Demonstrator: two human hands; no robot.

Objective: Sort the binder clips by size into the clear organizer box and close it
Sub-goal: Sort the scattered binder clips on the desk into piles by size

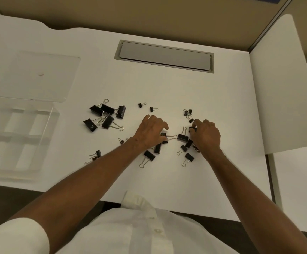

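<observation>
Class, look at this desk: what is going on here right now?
A person is sorting black binder clips scattered on a white desk. The left hand reaches down among the mid-sized clips, and the right hand pinches a small clip. The largest clips sit in a pile to the left. The clear organizer box lies open at the far left, its lid flat behind it. No clip shows in its compartments.

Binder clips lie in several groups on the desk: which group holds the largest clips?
The heap of large binder clips at the left, nearest the clear organizer box; its black bodies are plainly bigger than those by either hand.
</observation>
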